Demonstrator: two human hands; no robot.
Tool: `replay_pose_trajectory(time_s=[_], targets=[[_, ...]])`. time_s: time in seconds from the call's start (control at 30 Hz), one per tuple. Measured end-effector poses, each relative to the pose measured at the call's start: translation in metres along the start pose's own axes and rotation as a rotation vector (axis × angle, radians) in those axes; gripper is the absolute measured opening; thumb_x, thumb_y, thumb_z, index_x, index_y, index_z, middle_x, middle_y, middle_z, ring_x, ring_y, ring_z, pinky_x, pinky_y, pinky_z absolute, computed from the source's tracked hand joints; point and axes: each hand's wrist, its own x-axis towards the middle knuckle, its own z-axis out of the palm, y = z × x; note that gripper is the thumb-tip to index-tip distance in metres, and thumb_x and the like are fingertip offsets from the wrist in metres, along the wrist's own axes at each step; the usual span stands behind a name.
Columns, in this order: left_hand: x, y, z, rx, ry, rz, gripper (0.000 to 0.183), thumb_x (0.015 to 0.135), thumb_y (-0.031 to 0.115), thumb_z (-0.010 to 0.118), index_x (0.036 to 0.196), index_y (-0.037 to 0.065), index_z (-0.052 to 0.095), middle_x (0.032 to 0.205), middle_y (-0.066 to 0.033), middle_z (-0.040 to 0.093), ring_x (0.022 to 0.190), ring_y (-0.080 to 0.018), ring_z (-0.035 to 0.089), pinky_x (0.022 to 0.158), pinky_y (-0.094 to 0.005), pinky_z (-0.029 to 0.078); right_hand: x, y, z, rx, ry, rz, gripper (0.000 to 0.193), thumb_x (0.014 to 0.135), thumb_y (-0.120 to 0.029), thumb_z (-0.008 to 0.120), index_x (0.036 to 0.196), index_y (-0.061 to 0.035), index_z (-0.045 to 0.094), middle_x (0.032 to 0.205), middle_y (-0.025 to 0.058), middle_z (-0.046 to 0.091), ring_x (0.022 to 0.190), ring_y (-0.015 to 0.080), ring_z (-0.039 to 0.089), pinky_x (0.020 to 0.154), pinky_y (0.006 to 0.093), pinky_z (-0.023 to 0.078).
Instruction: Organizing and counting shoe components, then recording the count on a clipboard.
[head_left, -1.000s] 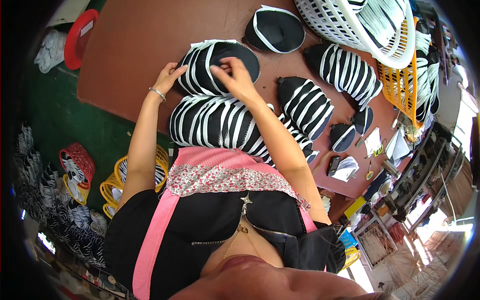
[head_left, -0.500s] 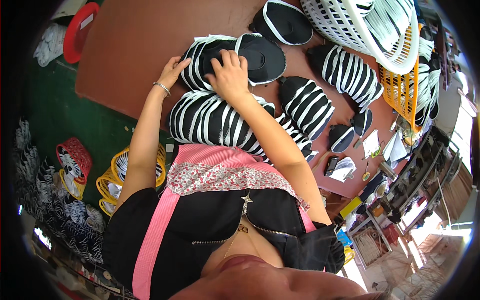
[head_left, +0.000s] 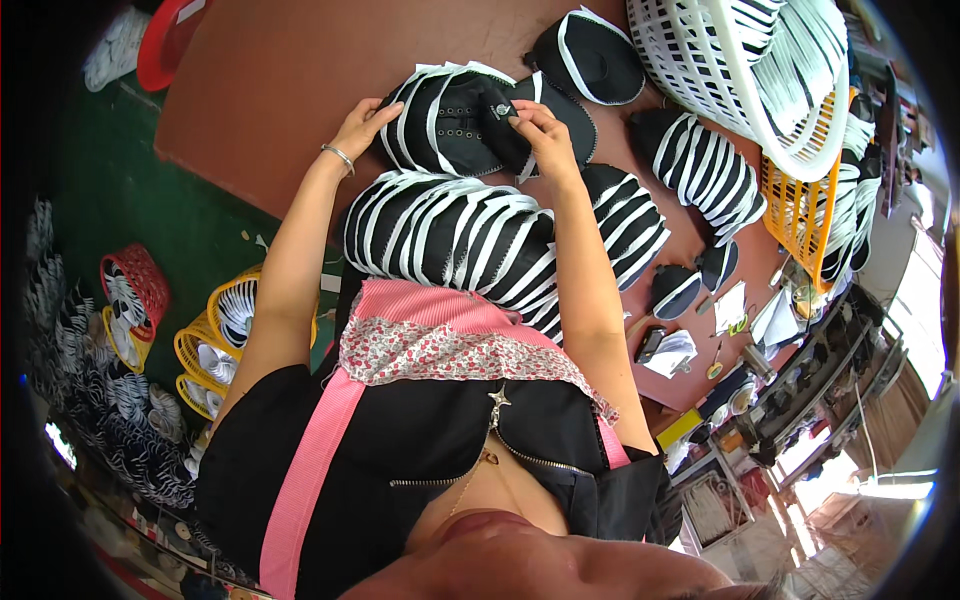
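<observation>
A nested stack of black shoe uppers with white edging (head_left: 408,128) lies on the brown table in front of me. My left hand (head_left: 368,128) grips its left end, the thumb over the outer edge. Rows of eyelets show on the shoe upper at the right of this stack. Its black tongue (head_left: 497,128), with a small pale mark, is pinched in the fingers of my right hand (head_left: 545,138). Closer to my body, a longer row of nested shoe uppers (head_left: 440,232) lies against the pink apron (head_left: 430,305).
Further shoe-upper stacks (head_left: 700,165) lie to the right, beside a single black upper (head_left: 590,55). A white basket (head_left: 690,60) and an orange basket (head_left: 800,215) hold more. Papers (head_left: 670,355) lie at the table's right. Yellow baskets (head_left: 210,350) stand on the green floor.
My right hand has moved right from the top of the stack and now pinches the tongue, lifted so that the eyelets show. My left hand stays at the stack's left end.
</observation>
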Motion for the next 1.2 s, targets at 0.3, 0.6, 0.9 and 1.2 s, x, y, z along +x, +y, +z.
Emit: replay_pose_trajectory(time_s=[0.3,0.6,0.9,1.2], targets=[[0.004,-0.001,0.000,-0.014,-0.021,0.004,0.086,0.084,0.064,0.072,0.140,0.002,0.053,0.141,-0.0198,0.056,0.141,-0.0294,0.043,0.119,-0.0404,0.026,0.003,0.015,-0.003,0.279,0.035,0.075,0.014,0.086,-0.006,0.070,0.092,0.0056,0.075,0.125,0.0088,0.063,0.117,0.0178,0.057,0.102,0.0291,0.041],[0.001,0.003,0.000,-0.061,-0.025,0.003,0.076,0.086,0.059,0.074,0.134,0.002,0.057,0.135,-0.0149,0.060,0.135,-0.0240,0.048,0.117,-0.0375,0.029,0.004,0.021,-0.006,0.375,0.084,0.067,0.011,0.080,0.000,0.065,0.087,0.0049,0.073,0.122,0.0065,0.065,0.110,0.0159,0.058,0.098,0.0278,0.043],[-0.001,0.008,0.001,-0.041,-0.023,0.008,0.076,0.087,0.059,0.073,0.133,0.000,0.057,0.133,-0.0138,0.062,0.130,-0.0212,0.052,0.114,-0.0332,0.033,-0.024,-0.010,0.010,-0.859,0.387,-0.532,0.014,0.082,-0.015,0.068,0.094,-0.0078,0.065,0.122,0.0049,0.067,0.120,0.0286,0.053,0.107,0.0479,0.026],[-0.080,0.089,0.059,0.884,0.446,0.715,0.032,0.091,0.040,0.072,0.107,0.013,0.073,0.115,-0.0046,0.067,0.112,-0.0280,0.058,0.097,-0.0471,0.040,-0.065,-0.014,0.012,0.007,0.302,-0.119,0.015,0.104,-0.007,0.054,0.117,-0.0022,0.056,0.099,0.0032,0.064,0.082,0.0048,0.056,0.071,0.0206,0.046]])
